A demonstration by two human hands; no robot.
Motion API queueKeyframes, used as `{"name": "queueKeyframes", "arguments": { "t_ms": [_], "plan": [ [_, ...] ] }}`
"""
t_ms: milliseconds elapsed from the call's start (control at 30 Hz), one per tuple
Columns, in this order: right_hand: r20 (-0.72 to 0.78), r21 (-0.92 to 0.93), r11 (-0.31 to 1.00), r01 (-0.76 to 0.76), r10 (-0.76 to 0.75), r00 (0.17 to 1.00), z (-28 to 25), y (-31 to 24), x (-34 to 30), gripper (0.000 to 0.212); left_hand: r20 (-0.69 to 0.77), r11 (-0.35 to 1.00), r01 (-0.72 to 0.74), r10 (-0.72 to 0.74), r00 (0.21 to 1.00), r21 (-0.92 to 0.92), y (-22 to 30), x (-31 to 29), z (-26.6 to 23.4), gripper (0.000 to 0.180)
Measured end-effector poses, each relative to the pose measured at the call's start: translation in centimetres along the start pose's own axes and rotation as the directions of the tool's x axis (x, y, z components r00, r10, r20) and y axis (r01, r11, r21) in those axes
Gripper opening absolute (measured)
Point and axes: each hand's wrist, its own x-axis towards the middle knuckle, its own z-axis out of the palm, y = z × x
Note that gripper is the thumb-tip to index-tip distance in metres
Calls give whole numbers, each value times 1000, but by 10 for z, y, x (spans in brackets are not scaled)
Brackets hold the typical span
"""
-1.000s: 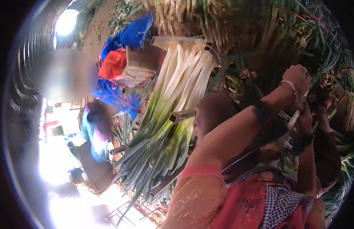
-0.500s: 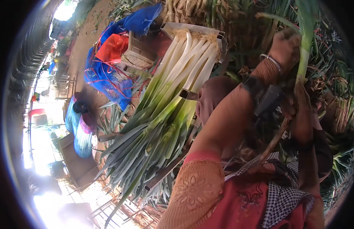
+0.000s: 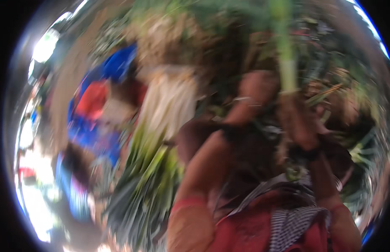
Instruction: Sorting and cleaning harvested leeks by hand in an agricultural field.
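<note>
A single leek (image 3: 287,59) stands nearly upright in front of me, green above and paler below. My right hand (image 3: 296,122) is wrapped round its lower end. Close to the left of the stalk is my left hand (image 3: 258,86), curled into a fist with a light bangle at the wrist; blur hides whether it grips anything. To the left, a row of leeks (image 3: 167,105) lies side by side, white root ends away from me and dark green leaves towards me. Everything is smeared by motion.
Left of the row lie a blue sheet or bag (image 3: 119,63), a red bag (image 3: 93,100) and a pale crate (image 3: 118,107). A person (image 3: 75,180) is farther left. More leeks or stalks (image 3: 169,35) are heaped at the far side. Loose greens (image 3: 363,155) lie at the right.
My view has swung, so the row of leeks and the bags sit lower and farther left in the picture. The leek remains in my right hand, and my left hand stays beside it.
</note>
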Motion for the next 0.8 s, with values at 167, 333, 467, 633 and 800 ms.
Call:
{"name": "queueKeyframes", "arguments": {
  "t_ms": [167,333,467,633,800],
  "plan": [
    [-1,208,973,-96,98,995,20,-2,3,26,119,354,178,-183,976,-918,-4,21,-55,51],
    [182,318,941,-120,64,981,2,17,-5,27,253,211,240,35,967,-947,12,30,-30,60],
    [34,142,990,-20,16,999,1,19,-5,23,228,255,223,-8,974,-941,22,24,-25,48],
    [-228,-214,965,151,-200,953,1,26,-1,18,184,326,223,-148,972,-918,21,19,-9,27],
    [-211,-102,993,67,-87,973,4,22,-5,15,28,327,62,-108,994,-943,34,21,-1,27]
  ]
}}
